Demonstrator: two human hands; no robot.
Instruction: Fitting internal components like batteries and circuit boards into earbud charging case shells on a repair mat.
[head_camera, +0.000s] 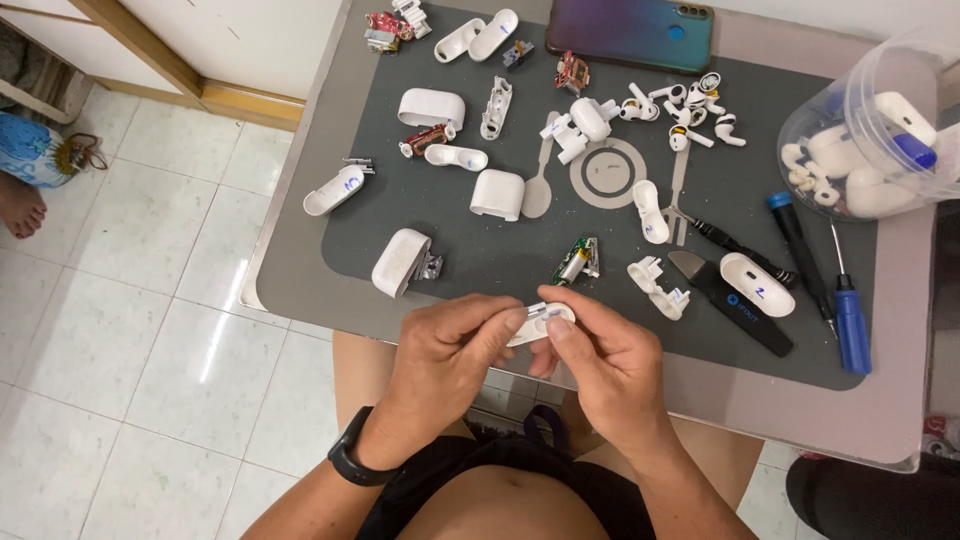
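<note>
Our left hand (445, 345) and right hand (600, 350) together pinching a small white case part (540, 322), clear tub (865, 130) of white earbud pieces far beyond our right hand

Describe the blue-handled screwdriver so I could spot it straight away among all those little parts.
Start at the dark grey mat on the table and go to its right edge, below the clear plastic tub. The blue-handled screwdriver lies there, tip pointing away. Its bright blue grip sets it apart from the black tools beside it.
</note>
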